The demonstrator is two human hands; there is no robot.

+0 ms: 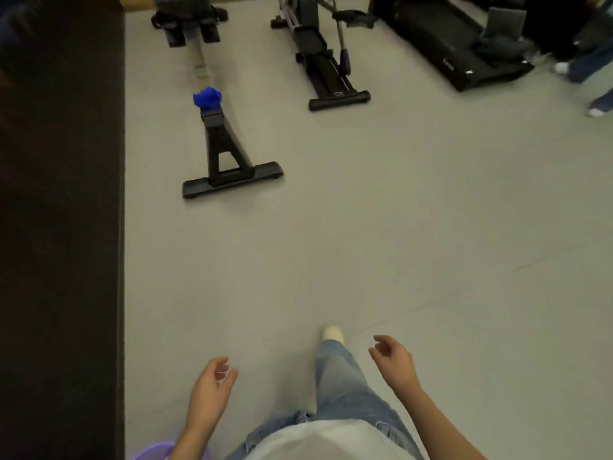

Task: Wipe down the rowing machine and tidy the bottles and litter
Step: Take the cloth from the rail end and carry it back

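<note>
Rowing machine (225, 161): black frame w/ grey rail, upper L of view, on pale grey floor (365, 227), just R of dark brown panel (59, 194); T-shaped rear foot nearest camera, well apart from both hands.
Blue crumpled cloth (207, 98): sits on rail's near end, atop rear stand, well apart from hands.
L hand (212, 390): btm centre-L, empty, fingers loosely curled, palm turned inward; lavender plastic rim (156, 451) shows just L of forearm at btm edge.
Black elliptical trainer (326, 68): top centre, R of rower, apart from it.
Own leg: faded blue jeans (338, 376), cream shoe (333, 333) set ahead on floor, btwn the two hands.
R hand (394, 363): btm centre-R, empty, fingers relaxed & slightly bent, holding nothing.
Black treadmill (444, 44): top R; dark items on deck, too blurry to ID.
Second person's legs (587, 61): blue jeans w/ white shoes, far R edge.
</note>
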